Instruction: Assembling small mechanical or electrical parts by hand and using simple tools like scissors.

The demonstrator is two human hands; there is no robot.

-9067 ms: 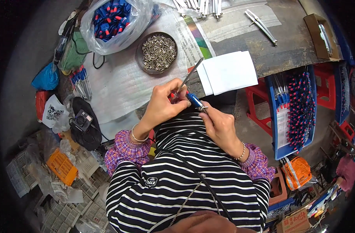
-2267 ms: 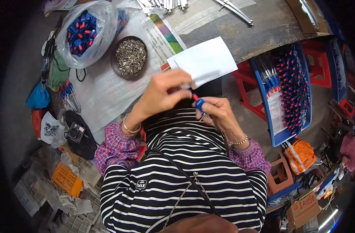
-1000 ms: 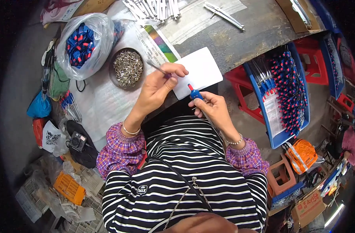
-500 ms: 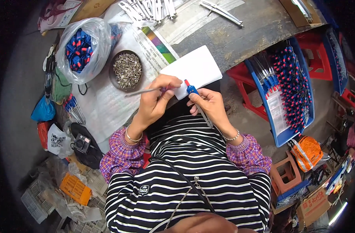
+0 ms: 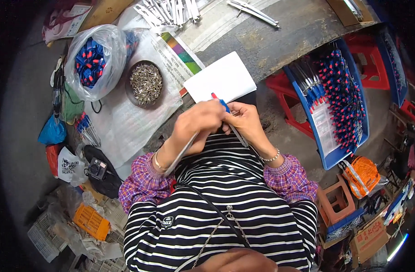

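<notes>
My right hand (image 5: 244, 121) is closed around a small tool with a blue body (image 5: 224, 105), a red tip (image 5: 214, 95) and a grey metal strip (image 5: 238, 136) running down below the fingers. Bent over that blue body, my left hand (image 5: 199, 121) is closed on a thin grey metal rod (image 5: 182, 153) that slants down past my wrist. Its fingers touch or nearly touch the blue part and hide much of it. Just beyond both hands lies a folded white sheet (image 5: 225, 78). A round bowl of small metal pieces (image 5: 146, 84) stands to the left.
A clear plastic bag (image 5: 112, 68) of blue and red parts sits left of the bowl. White strip-like pieces (image 5: 171, 11) lie at the table's far side. On the right, a blue tray (image 5: 324, 149) with many blue-and-red tools rests over red stools (image 5: 284, 102).
My left hand has moved right and lower, onto the blue tool. The rod has swung from pointing left to pointing down toward my forearm. My right hand stays nearly in place.
</notes>
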